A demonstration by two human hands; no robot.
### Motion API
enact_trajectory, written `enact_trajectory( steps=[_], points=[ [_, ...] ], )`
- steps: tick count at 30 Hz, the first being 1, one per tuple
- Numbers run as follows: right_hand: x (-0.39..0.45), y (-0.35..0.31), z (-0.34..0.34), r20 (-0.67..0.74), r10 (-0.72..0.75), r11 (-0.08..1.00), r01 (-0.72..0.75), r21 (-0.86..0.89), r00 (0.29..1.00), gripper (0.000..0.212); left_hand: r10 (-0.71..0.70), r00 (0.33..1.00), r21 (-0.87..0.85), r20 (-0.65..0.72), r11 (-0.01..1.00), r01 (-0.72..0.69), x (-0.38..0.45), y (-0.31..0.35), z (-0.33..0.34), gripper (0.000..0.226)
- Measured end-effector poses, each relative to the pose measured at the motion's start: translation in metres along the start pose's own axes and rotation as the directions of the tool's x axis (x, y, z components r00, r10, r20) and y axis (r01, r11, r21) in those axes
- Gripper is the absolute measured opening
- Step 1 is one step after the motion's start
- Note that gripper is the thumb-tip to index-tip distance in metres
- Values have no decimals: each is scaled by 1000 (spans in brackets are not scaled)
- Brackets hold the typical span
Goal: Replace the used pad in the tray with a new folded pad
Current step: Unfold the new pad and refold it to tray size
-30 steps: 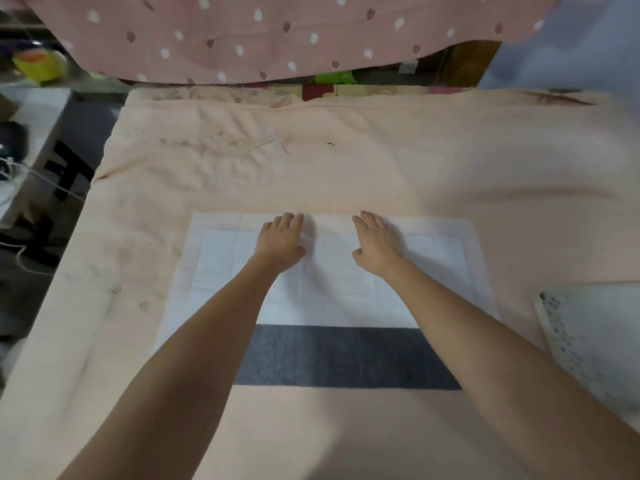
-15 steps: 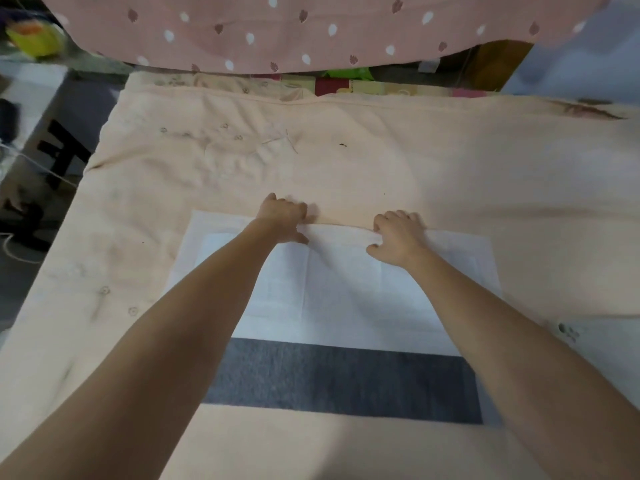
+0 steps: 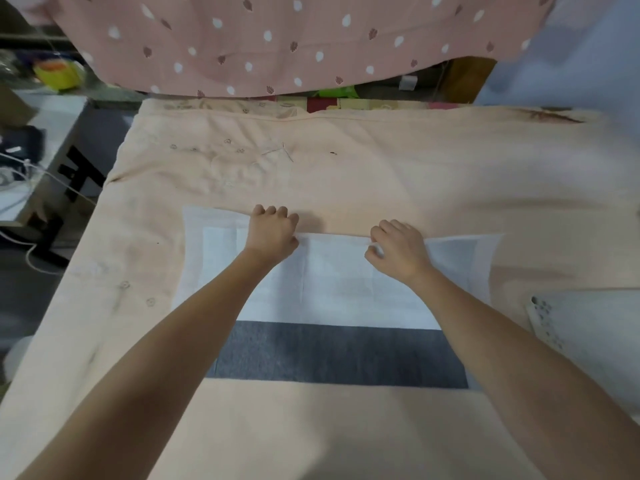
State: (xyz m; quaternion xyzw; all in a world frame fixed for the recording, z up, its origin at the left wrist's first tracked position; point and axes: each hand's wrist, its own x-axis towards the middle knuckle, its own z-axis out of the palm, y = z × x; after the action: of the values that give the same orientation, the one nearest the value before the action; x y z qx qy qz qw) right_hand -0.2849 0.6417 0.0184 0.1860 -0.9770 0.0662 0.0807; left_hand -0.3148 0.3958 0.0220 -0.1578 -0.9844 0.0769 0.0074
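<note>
A white pad (image 3: 339, 289) lies spread on the peach cloth in the middle of the view, over a grey mat (image 3: 339, 355) whose near strip shows below it. My left hand (image 3: 272, 233) is closed on the pad's far edge, left of centre. My right hand (image 3: 398, 249) pinches the same far edge right of centre, and the edge between the hands is lifted and drawn toward me. The pad's far left corner still lies flat. A white tray (image 3: 588, 323) with a perforated rim shows at the right edge, partly cut off.
The peach cloth (image 3: 381, 174) covers the whole work surface. A pink dotted fabric (image 3: 277, 39) hangs across the back. On the left, past the surface's edge, stand a white table (image 3: 45, 133) with cables and a yellow-green object (image 3: 55, 72).
Both hands went from lying flat on the pad to closing on its far edge. That edge has lifted and come toward me, more on the right side.
</note>
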Motion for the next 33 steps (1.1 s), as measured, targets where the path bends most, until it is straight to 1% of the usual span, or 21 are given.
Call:
enact_trajectory(
  steps=[5, 7, 10, 13, 16, 19, 21, 24, 27, 28, 30, 31, 33],
  points=[
    [-36, -13, -12, -98, -129, 991, 125, -49, 987, 8, -35, 996, -80, -81, 996, 28, -46, 8, -10, 15],
    [-51, -19, -12, -128, -155, 987, 150, -50, 980, 14, 1, 990, -88, -142, 996, -13, -66, 12, -15, 14],
    [-73, -27, -9, -148, -162, 987, 158, -42, 976, 16, 46, 980, -102, -193, 993, -67, -97, 19, -17, 22],
    [-95, -34, -2, -101, -133, 991, 132, -22, 986, 18, 82, 985, -129, -151, 986, -102, -124, 28, -7, 26],
    [-116, -41, 7, -28, -114, 993, 113, -43, 993, 21, 93, 991, -161, -95, 981, -107, -143, 34, 7, 26],
    [-131, -45, 18, 58, -71, 996, 74, -47, 996, 9, 97, 993, -177, -67, 978, -108, -154, 38, 20, 28],
    [-138, -47, 23, 129, -22, 999, 28, -44, 991, 13, 87, 995, -189, -50, 977, -95, -158, 39, 27, 28],
    [-144, -50, 28, 195, 18, 998, -7, -59, 981, 17, 71, 997, -218, -5, 974, -70, -163, 39, 37, 22],
    [-147, -52, 29, 179, 67, 997, -58, -56, 981, 22, 51, 999, -236, 7, 971, -48, -164, 36, 43, 19],
    [-147, -54, 30, 156, 87, 995, -80, -51, 984, 21, 39, 999, -241, -2, 970, -39, -163, 37, 45, 22],
    [-142, -59, 33, 113, 133, 991, -132, -15, 985, 23, 15, 1000, -261, 1, 965, -14, -156, 41, 49, 42],
    [-136, -64, 36, 122, 160, 987, -162, 8, 980, 29, 12, 1000, -277, 8, 961, -10, -150, 45, 50, 48],
    [-122, -76, 42, 183, 193, 978, -203, 40, 964, 46, 22, 1000, -318, 18, 948, -15, -137, 57, 55, 50]
  ],
)
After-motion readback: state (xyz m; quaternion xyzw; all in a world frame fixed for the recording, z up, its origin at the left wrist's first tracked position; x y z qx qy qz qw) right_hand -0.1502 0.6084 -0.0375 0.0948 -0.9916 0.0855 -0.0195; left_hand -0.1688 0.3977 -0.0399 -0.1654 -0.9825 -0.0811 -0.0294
